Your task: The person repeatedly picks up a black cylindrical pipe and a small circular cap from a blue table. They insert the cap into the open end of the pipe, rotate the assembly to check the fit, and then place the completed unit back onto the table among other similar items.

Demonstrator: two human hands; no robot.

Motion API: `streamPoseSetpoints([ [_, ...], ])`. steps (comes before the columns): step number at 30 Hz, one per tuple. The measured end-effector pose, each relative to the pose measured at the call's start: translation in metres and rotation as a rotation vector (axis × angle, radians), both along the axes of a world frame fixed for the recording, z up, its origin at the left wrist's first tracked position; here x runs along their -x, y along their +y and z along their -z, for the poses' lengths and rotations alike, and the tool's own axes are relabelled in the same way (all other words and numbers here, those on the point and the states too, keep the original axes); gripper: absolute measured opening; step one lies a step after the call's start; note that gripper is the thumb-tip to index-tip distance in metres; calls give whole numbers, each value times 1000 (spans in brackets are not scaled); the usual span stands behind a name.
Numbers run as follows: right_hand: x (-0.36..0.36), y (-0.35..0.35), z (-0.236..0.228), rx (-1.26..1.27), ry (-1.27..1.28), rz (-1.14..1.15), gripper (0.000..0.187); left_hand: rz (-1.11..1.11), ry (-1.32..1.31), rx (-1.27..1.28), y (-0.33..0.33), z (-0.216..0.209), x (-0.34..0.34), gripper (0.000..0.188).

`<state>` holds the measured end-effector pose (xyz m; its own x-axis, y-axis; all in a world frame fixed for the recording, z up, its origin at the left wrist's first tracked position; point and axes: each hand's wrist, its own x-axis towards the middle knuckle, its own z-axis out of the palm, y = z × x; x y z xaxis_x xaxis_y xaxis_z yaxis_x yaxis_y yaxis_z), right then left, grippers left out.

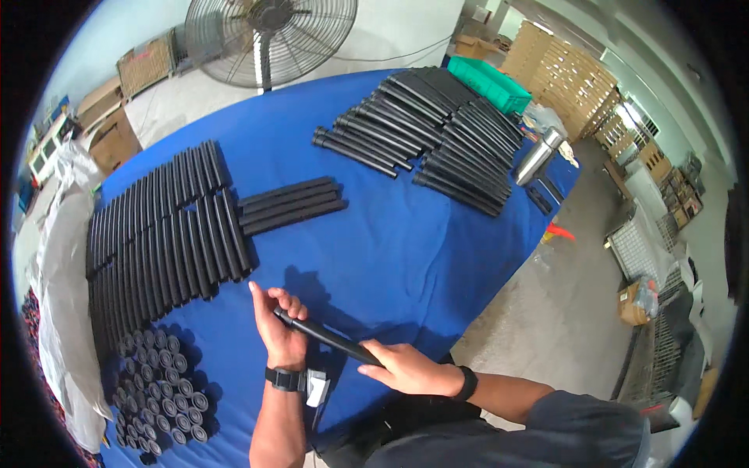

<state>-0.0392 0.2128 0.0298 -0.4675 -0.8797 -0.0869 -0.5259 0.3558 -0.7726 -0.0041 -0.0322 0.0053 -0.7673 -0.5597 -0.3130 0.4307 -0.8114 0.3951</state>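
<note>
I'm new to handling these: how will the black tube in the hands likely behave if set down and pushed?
The black tube is probably stiff, running straight between the left hand and right hand. Its rounded sides suggest it may roll if pushed. Its smooth sheen hints at some slipperiness.

At the lower center of the frame, a black tube (335, 339) slants down to the right, its upper-left end against the half-curled fingers of the left hand (282, 331), thumb pointing up, and its other end gripped by the right hand (409, 369). On the blue cloth (374, 257) beneath, rows of dark tubes (168, 234) fill the left side, with round black caps (160, 390) clustered at lower left. Toward the upper right lie more black tubes (437, 129), a green crate (490, 86) just beside them and a metal flask (540, 156) nearby.
</note>
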Motion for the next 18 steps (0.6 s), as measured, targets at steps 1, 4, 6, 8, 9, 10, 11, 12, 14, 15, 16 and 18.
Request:
streamPoseSetpoints([
  [1,3,1,-4,-27,-128,-24,40,3,-28,54,2,-4,0,52],
  [4,16,7,-21,-35,-737,29,38,72,-72,253,10,-10,1,47],
  [6,19,13,-35,-16,-1146,92,36,185,-81,568,6,-3,6,33],
  [8,22,24,-28,3,-1365,107,37,289,-104,757,2,0,9,29],
  [9,23,27,-23,14,-1474,112,38,354,-139,769,-1,-1,6,29],
  [10,22,27,-20,16,-1506,113,38,418,-176,781,-3,-3,3,28],
  [11,21,27,-20,-1,-1419,109,38,409,-192,793,-2,-4,2,28],
  [12,20,25,-21,-19,-1332,105,38,400,-208,805,0,-6,1,29],
  [14,28,30,-19,-66,-1165,48,40,400,-232,822,6,-17,-1,31],
  [15,27,31,-20,-37,-809,33,40,366,-249,840,7,-14,0,32],
  [16,25,30,-21,-10,-454,12,41,327,-270,860,6,-7,-2,33],
  [18,15,23,-17,134,214,43,42,238,-247,839,2,2,-2,34],
])
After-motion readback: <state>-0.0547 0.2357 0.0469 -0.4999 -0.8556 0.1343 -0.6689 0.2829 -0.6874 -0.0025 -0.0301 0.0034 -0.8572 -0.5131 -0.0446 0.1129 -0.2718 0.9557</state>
